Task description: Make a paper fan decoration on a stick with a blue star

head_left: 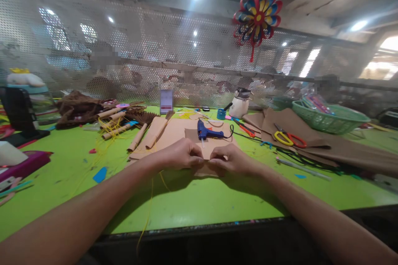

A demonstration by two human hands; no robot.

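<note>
My left hand (183, 155) and my right hand (231, 159) meet near the middle of the green table, fingertips almost touching. Both pinch the edge of a small piece of brown paper (207, 169), its lower part showing just below the fingers. Right beyond my hands, a blue hot glue gun (211, 132) lies on flat brown paper sheets (178, 129), its cable running off to the right. To the left of the sheets are a rolled brown paper tube (157, 132) and a pleated brown paper piece (146, 119).
Scissors with yellow and orange handles (290, 138) rest on large brown paper (278, 122) at the right, near a green basket (331, 118). Tangled yellow string (113, 130) lies left. A white jug (240, 103) and a phone-like screen (166, 101) stand at the back.
</note>
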